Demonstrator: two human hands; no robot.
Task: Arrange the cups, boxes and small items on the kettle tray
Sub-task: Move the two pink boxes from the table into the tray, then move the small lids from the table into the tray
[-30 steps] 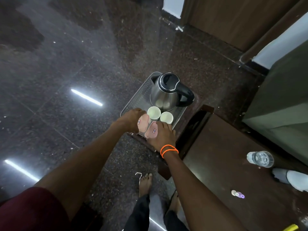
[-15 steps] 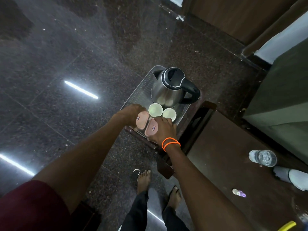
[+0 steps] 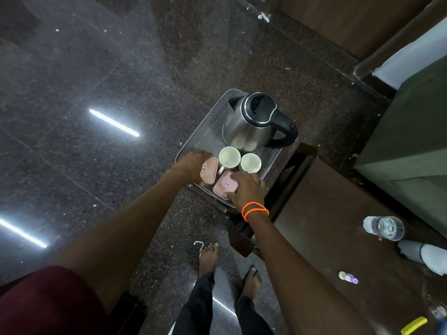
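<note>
A metal kettle tray point(image 3: 208, 126) sits on a small dark stand, with a steel kettle point(image 3: 254, 122) at its far end. Two white cups, the left cup point(image 3: 229, 156) and the right cup point(image 3: 250, 162), stand side by side in front of the kettle. At the tray's near edge lie two pink lidded boxes. My left hand point(image 3: 192, 165) grips the left pink box point(image 3: 209, 170). My right hand point(image 3: 245, 187), with orange bands at the wrist, holds the right pink box point(image 3: 226, 186), covering its right half.
A dark wooden table point(image 3: 338, 238) at the right carries a water glass point(image 3: 384, 228), a small purple-and-white item point(image 3: 348, 278) and a yellow object point(image 3: 413, 325). A green upholstered piece point(image 3: 411, 141) stands at far right. My bare feet point(image 3: 210, 255) rest on the glossy dark floor.
The two pink boxes have shifted slightly apart on the tray's near edge, with both hands staying on them. The camera has tilted a little.
</note>
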